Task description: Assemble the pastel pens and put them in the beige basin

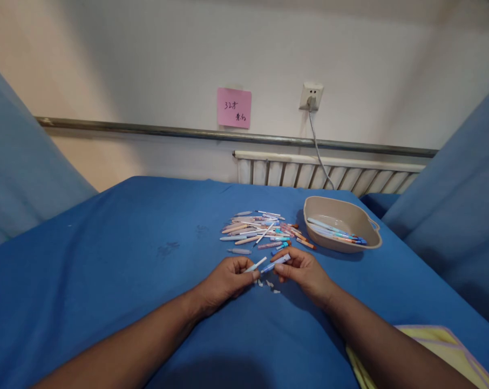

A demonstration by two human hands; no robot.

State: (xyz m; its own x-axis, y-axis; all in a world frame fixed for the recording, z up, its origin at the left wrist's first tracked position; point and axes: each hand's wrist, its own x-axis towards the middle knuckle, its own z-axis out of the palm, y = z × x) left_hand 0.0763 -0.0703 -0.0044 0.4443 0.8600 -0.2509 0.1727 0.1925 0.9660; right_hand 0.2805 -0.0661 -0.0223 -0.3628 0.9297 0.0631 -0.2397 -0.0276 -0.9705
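Observation:
My left hand (233, 276) is closed on a slim pen piece (257, 264), pale blue with a white end, pointing up to the right. Between the thumb and fingers of my right hand (303, 269) is a blue pen barrel (276, 263), its narrow tip toward my left hand. The two pieces are close together, and I cannot tell whether they touch. Several small white bits (270, 284) lie on the blue cloth just below my hands. Beyond them is a loose pile of pen parts (248, 227) in pink, white, blue and orange.
At the right rear stands a beige plastic basin (341, 207) with several blue pens (335, 232) inside. A blue cloth (127, 259) covers the table. A yellow cloth (430, 346) lies under my right forearm. Behind are a metal rail (167, 131) and a white radiator (293, 167).

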